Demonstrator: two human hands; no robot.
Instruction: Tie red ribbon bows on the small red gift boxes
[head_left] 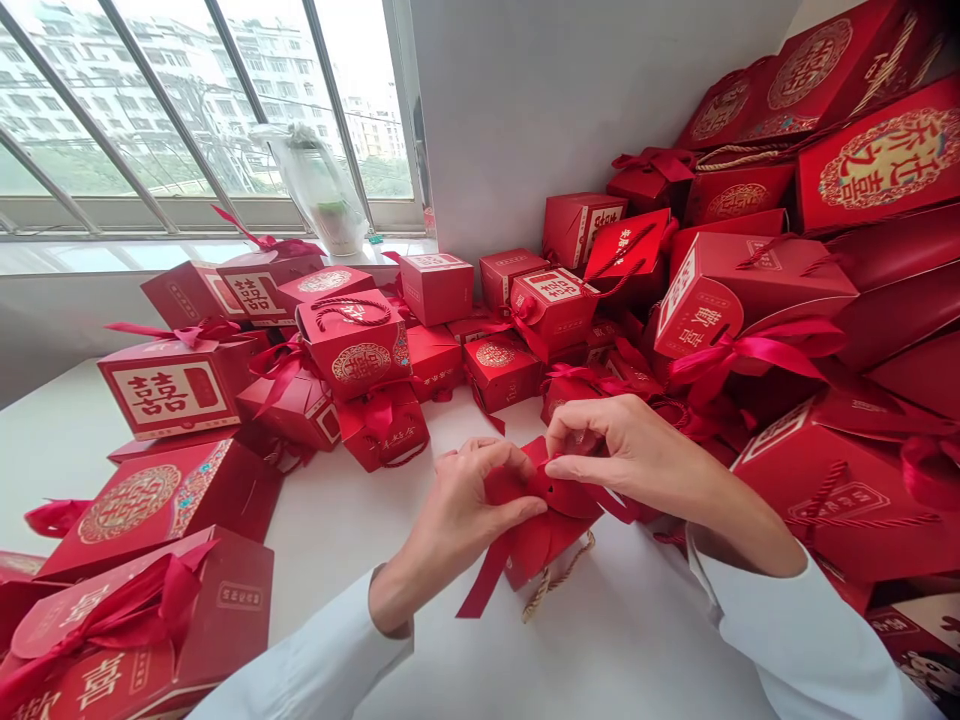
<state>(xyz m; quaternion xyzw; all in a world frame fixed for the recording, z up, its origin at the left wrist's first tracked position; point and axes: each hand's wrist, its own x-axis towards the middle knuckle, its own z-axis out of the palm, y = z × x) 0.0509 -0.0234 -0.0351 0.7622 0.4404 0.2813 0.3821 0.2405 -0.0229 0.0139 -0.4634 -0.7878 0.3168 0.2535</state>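
Observation:
A small red gift box (551,535) sits on the white table in front of me, its top partly covered by my fingers. My left hand (480,500) is closed in a pinch on a red ribbon (482,582) over the lid, and one ribbon tail hangs down at the box's left. From the right, my right hand (626,450) also pinches the ribbon, thumb against forefinger, close to a small dark hole in the lid. A twisted gold cord (561,578) dangles on the near side of the box. How the ribbon loops between the fingertips is hidden.
Red gift boxes with ribbons and cords ring the white table (442,640): a bow-topped box (176,380) at left, stacked boxes (352,340) behind, a tall pile (757,290) at right. A bagged plastic cup (326,195) stands on the sill by the barred window.

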